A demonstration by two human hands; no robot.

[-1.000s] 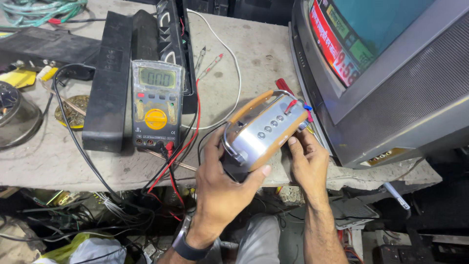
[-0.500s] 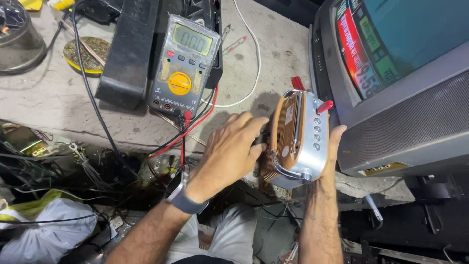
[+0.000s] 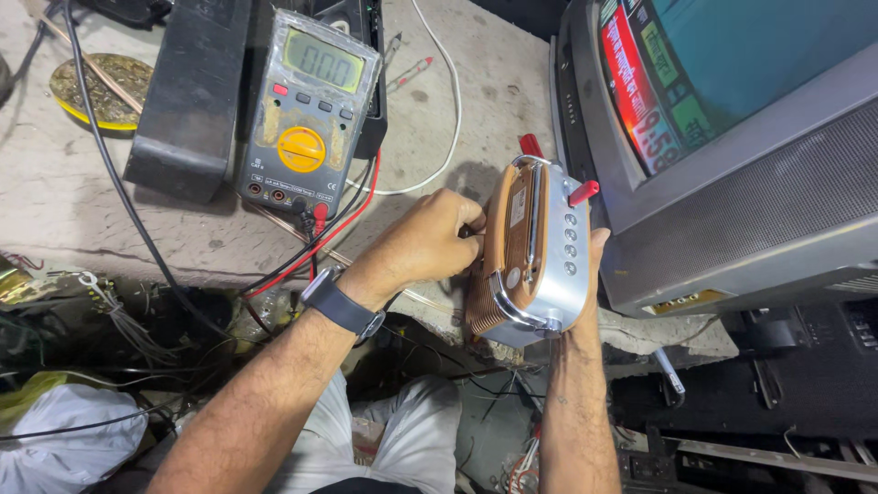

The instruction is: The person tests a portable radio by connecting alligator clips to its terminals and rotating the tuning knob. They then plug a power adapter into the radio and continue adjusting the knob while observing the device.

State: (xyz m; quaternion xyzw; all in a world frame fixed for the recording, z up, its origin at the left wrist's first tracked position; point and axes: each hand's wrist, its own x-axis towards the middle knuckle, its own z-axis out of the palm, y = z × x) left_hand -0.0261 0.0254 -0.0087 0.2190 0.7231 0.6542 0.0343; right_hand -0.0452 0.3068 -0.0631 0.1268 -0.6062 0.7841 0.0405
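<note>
A small brown-and-silver portable radio [image 3: 530,261] with a metal carrying handle stands on its end at the front edge of the concrete bench [image 3: 64,201]. My left hand [image 3: 430,242] has its fingers curled against the radio's brown left face. My right hand [image 3: 590,284] supports the silver side from behind and is mostly hidden by the radio. A watch sits on my left wrist.
A grey multimeter [image 3: 306,119] with a yellow dial lies at the back, its red and black leads [image 3: 302,247] trailing over the edge. A black box [image 3: 187,101] lies left of it. A lit television [image 3: 732,137] stands close on the right. Tangled wires hang below.
The radio has been turned from lying face-up to standing on its end. My left hand moved from under it to its left face; the view shifted closer.
</note>
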